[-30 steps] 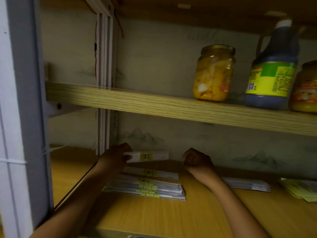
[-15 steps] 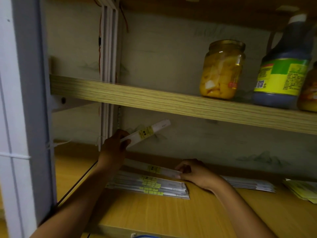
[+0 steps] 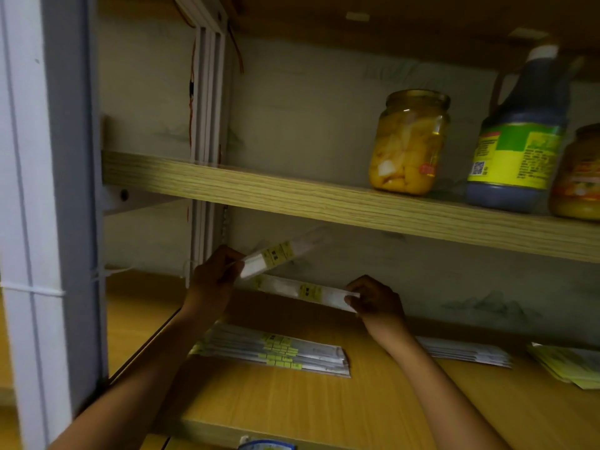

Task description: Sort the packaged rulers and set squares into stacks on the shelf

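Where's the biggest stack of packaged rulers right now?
In the head view, the ruler stack lies flat on the lower shelf, left of centre, between the forearms and below both hands.

The raised packaged ruler (image 3: 282, 254) is motion-blurred, its label unreadable. An orange jar (image 3: 579, 177) is cut off at the right edge.

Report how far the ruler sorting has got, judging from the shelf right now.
Done: one stack of packaged rulers lies on the lower shelf, and a second stack lies beyond the right arm. In hand: the left hand holds one packaged ruler tilted up, and the right hand pinches another ruler. Left: both need placing; the yellow packets at far right look loosely piled.
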{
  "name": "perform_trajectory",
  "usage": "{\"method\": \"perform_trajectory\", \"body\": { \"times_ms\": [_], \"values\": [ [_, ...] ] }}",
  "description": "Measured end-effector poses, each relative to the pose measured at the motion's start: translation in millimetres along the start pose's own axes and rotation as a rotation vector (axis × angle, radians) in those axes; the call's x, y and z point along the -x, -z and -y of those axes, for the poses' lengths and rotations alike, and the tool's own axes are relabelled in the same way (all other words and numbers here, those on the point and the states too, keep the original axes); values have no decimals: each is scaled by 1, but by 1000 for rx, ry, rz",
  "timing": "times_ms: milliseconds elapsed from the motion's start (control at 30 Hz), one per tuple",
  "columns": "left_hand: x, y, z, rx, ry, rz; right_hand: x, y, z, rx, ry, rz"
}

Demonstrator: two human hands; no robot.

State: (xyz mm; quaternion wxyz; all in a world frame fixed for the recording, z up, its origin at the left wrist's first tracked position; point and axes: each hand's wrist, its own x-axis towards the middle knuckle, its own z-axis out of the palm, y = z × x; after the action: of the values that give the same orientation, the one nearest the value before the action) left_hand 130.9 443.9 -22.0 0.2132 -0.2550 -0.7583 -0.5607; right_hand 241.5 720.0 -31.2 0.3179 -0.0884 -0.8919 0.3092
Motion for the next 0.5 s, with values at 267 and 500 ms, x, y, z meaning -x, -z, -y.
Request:
{"method": "perform_trajectory", "body": {
  "times_ms": [267,500],
  "values": [
    [26,11,5,-164,11,336,-2,4,-6,-76,28,-205],
    [37,19,6,-396,-33,380,-2,1,-4,-113,-7,-201]
  ]
}}
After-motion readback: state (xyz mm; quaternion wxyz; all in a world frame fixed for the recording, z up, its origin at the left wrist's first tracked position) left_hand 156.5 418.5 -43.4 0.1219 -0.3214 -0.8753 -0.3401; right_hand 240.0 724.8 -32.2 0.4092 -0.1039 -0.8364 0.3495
